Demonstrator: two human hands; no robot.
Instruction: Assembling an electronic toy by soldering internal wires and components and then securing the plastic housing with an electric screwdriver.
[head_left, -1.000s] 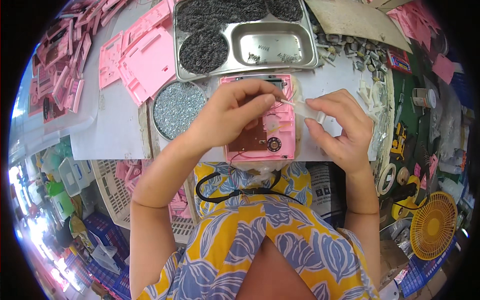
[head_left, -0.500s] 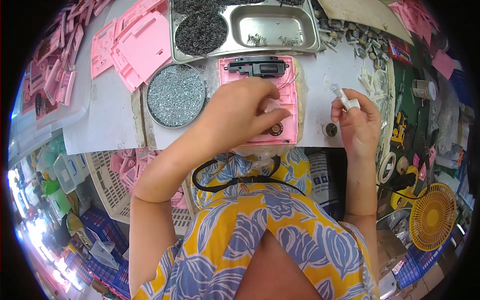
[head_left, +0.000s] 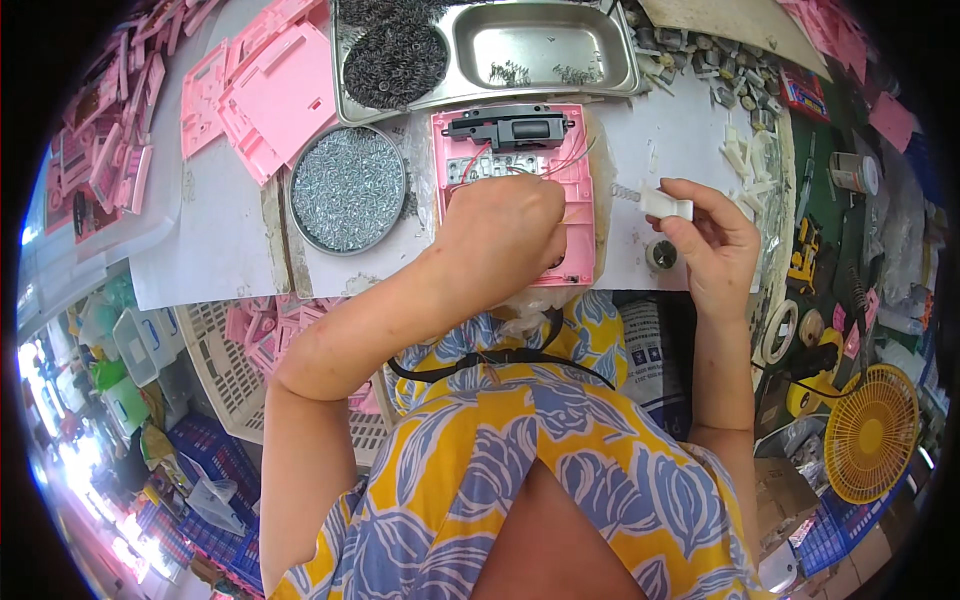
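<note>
A: L hand [head_left: 505, 225] status?
B: Curled over pink housing [head_left: 578, 236], tips hidden, can't tell if it's gripping anything
A: & R hand [head_left: 715, 245]?
B: Pinching white plastic pc [head_left: 668, 207] btwn thumb & fingers, spring [head_left: 624, 192] at its L end, R of housing
A: Nearby?
B: Metal cyl [head_left: 660, 254] on tabletop [head_left: 628, 272], nr R thumb

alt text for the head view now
A person's left hand covers part of an open pink casing; the right hand pinches a white plastic part with a spring at its end. A round dish of screws sits left.
</note>
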